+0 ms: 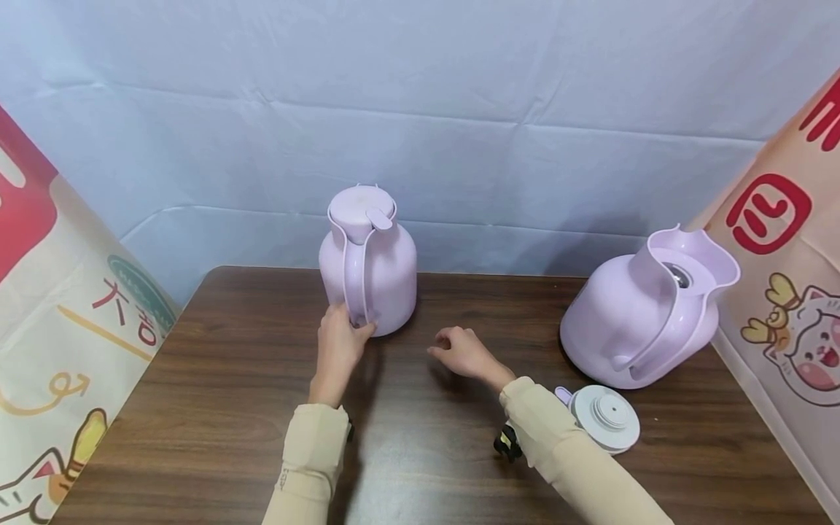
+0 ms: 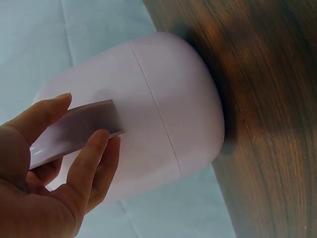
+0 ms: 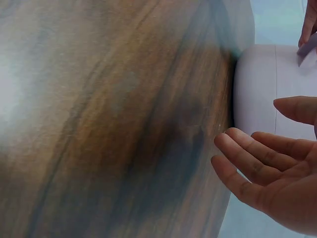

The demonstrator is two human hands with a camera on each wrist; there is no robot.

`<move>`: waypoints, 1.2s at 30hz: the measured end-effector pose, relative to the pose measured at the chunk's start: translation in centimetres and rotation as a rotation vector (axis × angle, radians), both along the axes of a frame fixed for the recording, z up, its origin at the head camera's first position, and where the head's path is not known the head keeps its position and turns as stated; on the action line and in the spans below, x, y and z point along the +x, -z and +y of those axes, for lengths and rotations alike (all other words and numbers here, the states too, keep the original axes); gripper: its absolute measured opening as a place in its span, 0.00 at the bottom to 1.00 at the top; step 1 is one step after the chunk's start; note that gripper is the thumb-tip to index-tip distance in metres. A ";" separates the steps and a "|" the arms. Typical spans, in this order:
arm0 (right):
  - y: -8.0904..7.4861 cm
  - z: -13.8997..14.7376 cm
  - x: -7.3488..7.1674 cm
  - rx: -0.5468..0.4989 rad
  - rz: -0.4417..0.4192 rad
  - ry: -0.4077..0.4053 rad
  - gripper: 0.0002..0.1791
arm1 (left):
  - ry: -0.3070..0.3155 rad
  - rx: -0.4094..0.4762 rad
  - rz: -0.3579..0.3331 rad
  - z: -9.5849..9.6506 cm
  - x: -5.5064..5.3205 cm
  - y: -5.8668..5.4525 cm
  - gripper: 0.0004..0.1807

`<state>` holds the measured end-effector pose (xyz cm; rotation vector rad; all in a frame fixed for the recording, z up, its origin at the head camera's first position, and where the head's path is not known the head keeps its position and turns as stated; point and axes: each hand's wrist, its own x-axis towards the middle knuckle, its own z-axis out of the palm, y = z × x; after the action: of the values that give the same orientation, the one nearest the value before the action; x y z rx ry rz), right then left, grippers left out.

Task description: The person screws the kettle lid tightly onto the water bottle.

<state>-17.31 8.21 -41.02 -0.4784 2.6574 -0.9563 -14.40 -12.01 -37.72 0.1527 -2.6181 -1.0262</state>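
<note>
A lilac thermos jug (image 1: pixel 394 277) with its lid (image 1: pixel 357 208) on stands upright near the table's back edge. My left hand (image 1: pixel 339 339) grips the lower part of its handle (image 1: pixel 355 281); in the left wrist view, thumb and fingers (image 2: pixel 91 158) lie on either side of the handle (image 2: pixel 84 126). My right hand (image 1: pixel 464 354) hovers over the table to the right of this jug, holding nothing. Its fingers (image 3: pixel 252 158) are relaxed and slightly bent in the right wrist view, with the jug body (image 3: pixel 255 89) behind them.
A second lilac jug (image 1: pixel 610 313) stands at the right with its top uncovered. In front of it a round white-and-lilac lid (image 1: pixel 607 419) lies upside down on the brown wooden table (image 1: pixel 216 408), close beside my right sleeve. A pale blue cloth (image 1: pixel 459 146) hangs behind the table.
</note>
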 end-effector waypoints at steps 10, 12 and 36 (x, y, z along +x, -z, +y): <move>0.3 1.3 0.8 -0.015 0.003 -0.002 0.15 | 0.004 0.042 -0.015 -0.2 -0.6 -0.2 0.14; 0.4 1.6 1.0 -0.017 0.002 0.003 0.14 | 0.001 0.048 -0.021 -0.3 -0.8 -0.2 0.15; 1.3 4.7 2.8 -0.073 -0.066 0.004 0.11 | -0.014 0.053 0.052 -0.5 -1.3 0.3 0.15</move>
<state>-14.54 12.89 -42.30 -0.4501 2.5730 -1.0553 -15.70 -12.54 -38.04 0.1546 -2.5412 -1.0800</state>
